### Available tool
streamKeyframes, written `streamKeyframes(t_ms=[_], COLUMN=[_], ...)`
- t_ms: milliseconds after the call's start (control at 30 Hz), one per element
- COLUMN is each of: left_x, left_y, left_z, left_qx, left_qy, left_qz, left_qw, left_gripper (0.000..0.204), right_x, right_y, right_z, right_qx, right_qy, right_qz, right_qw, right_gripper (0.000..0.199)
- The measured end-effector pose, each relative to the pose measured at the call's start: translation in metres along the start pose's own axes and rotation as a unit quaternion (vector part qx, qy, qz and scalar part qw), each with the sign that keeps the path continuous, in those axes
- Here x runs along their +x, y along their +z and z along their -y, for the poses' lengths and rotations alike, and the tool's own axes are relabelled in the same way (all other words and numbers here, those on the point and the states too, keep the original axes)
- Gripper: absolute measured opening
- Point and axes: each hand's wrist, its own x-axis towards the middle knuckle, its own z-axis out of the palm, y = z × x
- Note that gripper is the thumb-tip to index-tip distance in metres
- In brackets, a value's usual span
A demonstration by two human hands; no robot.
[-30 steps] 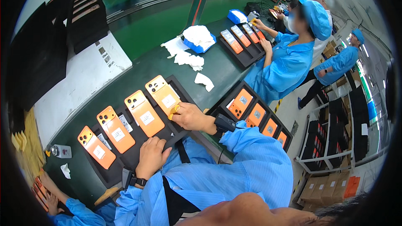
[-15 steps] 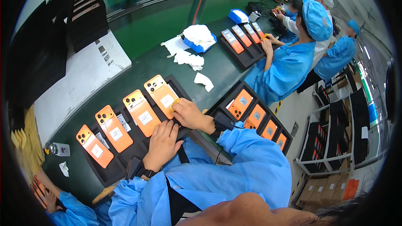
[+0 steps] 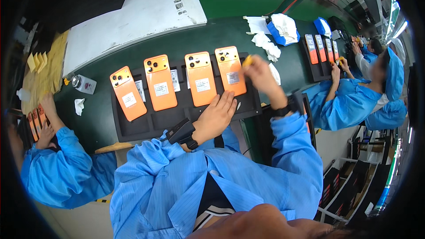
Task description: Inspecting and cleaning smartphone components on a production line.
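A black tray [image 3: 164,117] lies before me on the bench. Several orange phones rest in it, camera side up, with white labels: the leftmost phone [image 3: 128,93], two middle phones and the rightmost phone [image 3: 229,68]. My left hand [image 3: 216,116] lies flat, fingers stretched out, at the lower edge of the rightmost phone. Just right of that phone, my right hand [image 3: 263,79] is raised and blurred by motion. A small yellow piece [image 3: 249,60] is pinched in its fingertips; its kind is too blurred to tell.
White wipes fill a blue box [image 3: 283,30] beyond the tray, with loose wipes [image 3: 266,46] nearby. A clear bottle [image 3: 84,84] stands at left. Co-workers in blue sit on both sides, one with another phone tray [image 3: 319,71]. A second tray [image 3: 310,115] sits beside my right arm.
My view has turned, so the tray appears further right and more level. The right hand has lifted off the rightmost phone and moved right with the yellow piece. My left hand stays by that phone.
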Motion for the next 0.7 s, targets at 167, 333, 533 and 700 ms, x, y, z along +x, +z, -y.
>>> streamKeyframes(t_ms=[167,333,533,700], left_x=[-0.003,-0.004,-0.019,-0.052], left_y=[-0.001,-0.017,-0.034,-0.054], left_z=[-0.002,0.008,0.035,0.055], left_qx=[0.029,-0.093,-0.827,-0.815], left_qy=[0.005,-0.024,-0.156,-0.279], left_qz=[-0.010,0.013,-0.185,-0.235], left_qw=[1.000,0.995,0.507,0.451], left_gripper=[0.067,0.077,0.069,0.038], right_x=[0.071,0.049,-0.050,-0.062], right_y=[-0.063,-0.049,0.055,0.089], right_z=[0.072,0.142,0.137,0.130], right_qx=[0.207,0.041,-0.213,-0.182], right_qy=[-0.027,-0.240,-0.282,-0.343], right_qz=[-0.157,-0.218,0.104,0.121], right_qw=[0.965,0.945,0.930,0.914], right_gripper=[0.018,0.014,0.022,0.030])
